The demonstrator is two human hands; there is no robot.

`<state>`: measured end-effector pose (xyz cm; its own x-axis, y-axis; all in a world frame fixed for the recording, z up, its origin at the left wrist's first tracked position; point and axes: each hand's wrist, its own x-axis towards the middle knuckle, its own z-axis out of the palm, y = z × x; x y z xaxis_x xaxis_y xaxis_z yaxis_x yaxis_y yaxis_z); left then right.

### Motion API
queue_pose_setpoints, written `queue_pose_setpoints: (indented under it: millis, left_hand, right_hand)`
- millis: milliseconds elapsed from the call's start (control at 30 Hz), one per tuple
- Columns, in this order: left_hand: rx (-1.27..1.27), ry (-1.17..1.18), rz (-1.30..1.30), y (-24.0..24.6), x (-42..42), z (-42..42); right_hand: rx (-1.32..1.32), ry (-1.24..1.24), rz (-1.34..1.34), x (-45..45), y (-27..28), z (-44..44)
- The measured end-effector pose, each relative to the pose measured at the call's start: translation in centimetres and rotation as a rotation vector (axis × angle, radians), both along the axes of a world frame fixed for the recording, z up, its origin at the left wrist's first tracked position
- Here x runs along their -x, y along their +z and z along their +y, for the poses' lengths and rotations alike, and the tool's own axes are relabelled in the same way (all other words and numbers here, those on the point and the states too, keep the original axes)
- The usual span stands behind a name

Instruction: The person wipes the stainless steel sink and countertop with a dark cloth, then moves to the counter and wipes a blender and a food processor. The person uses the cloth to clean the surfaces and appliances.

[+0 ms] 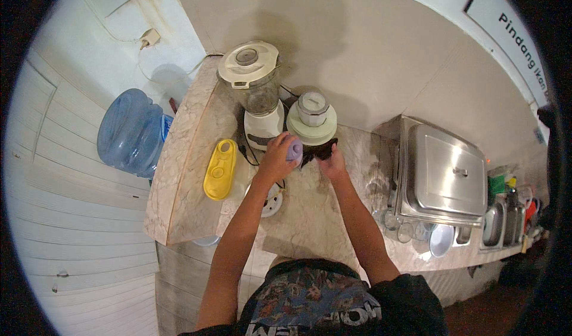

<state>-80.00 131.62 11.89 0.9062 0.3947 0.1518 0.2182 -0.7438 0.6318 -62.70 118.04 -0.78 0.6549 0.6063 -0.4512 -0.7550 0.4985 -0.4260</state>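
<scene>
My left hand (278, 157) is closed around a small purple object (294, 150) with a rounded knob, in front of the white blender base (264, 128). My right hand (333, 160) grips a dark cloth or bag (322, 150), whose exact kind I cannot tell. Just behind both hands stands a pale green round container (311, 128) with a clear faceted cup (313, 105) on top. The blender's jug (260, 98) wears a cream lid (248, 65). Left of my left hand, a yellow-lidded container (220, 170) stands on the counter. A white round item (271, 202) is partly hidden by my left forearm.
The marble-patterned counter (308, 215) runs along the wall. To the right are a lidded stainless steel chafing dish (451, 170), glasses (405, 232), a pale bowl (441, 240) and metal containers (493, 224). A blue water jug (132, 132) stands beyond the counter's left edge; a plug (149, 37) sits in the wall.
</scene>
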Motion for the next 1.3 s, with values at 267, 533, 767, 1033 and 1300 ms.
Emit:
queue_pose_setpoints:
  millis: [267, 533, 767, 1033, 1300]
  left_hand:
    - [-0.048, 0.113, -0.055, -2.2, -0.7, -0.8]
    - [0.326, 0.313, -0.172, -4.4, -0.5, -1.1]
    - [0.302, 0.302, -0.29, -5.3, -0.6, -1.3]
    - [0.308, 0.348, -0.283, -5.6, -0.4, -1.7]
    - [0.418, 0.315, -0.344, -7.5, -0.6, 0.0]
  right_hand:
    - [0.151, 0.142, -0.031, 0.8, -0.2, -2.1]
    - [0.183, 0.262, -0.077, 2.3, -1.2, -5.8]
    - [0.295, 0.227, -0.058, 2.8, -2.7, -7.3]
    - [0.263, 0.25, -0.059, 4.2, -0.5, -8.7]
    - [0.352, 0.204, -0.008, 3.9, -0.8, -8.9]
